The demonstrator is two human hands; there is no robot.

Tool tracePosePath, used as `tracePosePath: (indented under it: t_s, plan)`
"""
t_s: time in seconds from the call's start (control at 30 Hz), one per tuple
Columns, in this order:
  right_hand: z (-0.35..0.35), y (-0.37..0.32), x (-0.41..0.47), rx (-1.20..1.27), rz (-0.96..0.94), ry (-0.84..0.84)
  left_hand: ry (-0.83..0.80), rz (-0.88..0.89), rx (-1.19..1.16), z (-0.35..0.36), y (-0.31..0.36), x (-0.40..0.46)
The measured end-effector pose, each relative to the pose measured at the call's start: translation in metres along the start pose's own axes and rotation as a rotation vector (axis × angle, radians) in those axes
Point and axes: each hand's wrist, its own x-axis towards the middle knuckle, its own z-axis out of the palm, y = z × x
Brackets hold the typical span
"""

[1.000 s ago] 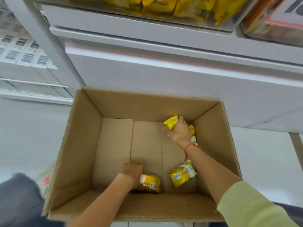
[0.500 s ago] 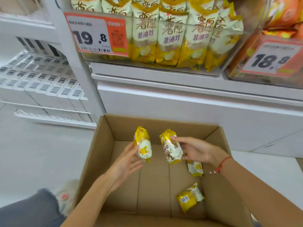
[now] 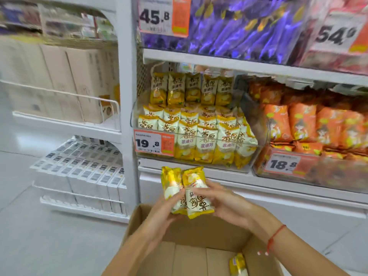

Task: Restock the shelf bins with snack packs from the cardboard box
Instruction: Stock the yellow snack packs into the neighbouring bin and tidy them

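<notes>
Two yellow-and-white snack packs are pressed side by side above the cardboard box. My left hand holds the left pack from below and behind. My right hand grips the right pack, fingers across its front. Both packs sit just below the clear shelf bin full of the same yellow packs, tagged 19.8. One more yellow pack lies on the box floor at the right.
An orange snack bin tagged 18.8 stands to the right. Purple packs fill the shelf above. White boxes line the racks on the left. A white upright post divides the shelves.
Both hands rose out of the box with a pack each and brought the two packs together. The view tilted up from the box to the shelves.
</notes>
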Motion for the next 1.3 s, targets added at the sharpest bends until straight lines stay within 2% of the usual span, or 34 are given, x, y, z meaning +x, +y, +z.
tracePosePath:
  t_s: [0.1, 0.23, 0.4, 0.6, 0.7, 0.83, 1.03, 1.17, 1.3]
  plan:
    - [0.006, -0.029, -0.004, -0.130, -0.114, 0.036, 0.050, 0.167, 0.072, -0.007, 0.036, -0.002]
    - [0.007, -0.079, -0.005, -0.194, -0.232, 0.209, 0.172, 0.348, 0.055, -0.023, 0.090, 0.007]
    - [-0.005, -0.146, 0.008, -0.290, -0.365, 0.416, 0.294, 0.405, -0.043, -0.031, 0.141, 0.037]
    - [-0.031, -0.204, 0.054, -0.242, -0.377, 0.630, 0.379, 0.409, -0.012, -0.026, 0.170, 0.063]
    - [-0.039, -0.214, 0.087, -0.182, -0.391, 0.678, 0.382, 0.369, -0.045, -0.028, 0.167, 0.069]
    - [-0.039, -0.216, 0.126, -0.301, -0.326, 0.657, 0.390, 0.364, -0.055, -0.033, 0.164, 0.075]
    - [-0.029, -0.207, 0.147, -0.559, -0.493, 0.805, 0.367, 0.331, -0.067, -0.039, 0.162, 0.078]
    - [-0.033, -0.203, 0.144, -0.542, -0.473, 0.736, 0.362, 0.332, -0.059, -0.038, 0.163, 0.077]
    - [-0.035, -0.201, 0.155, -0.554, -0.548, 0.818, 0.359, 0.336, -0.054, -0.037, 0.163, 0.075]
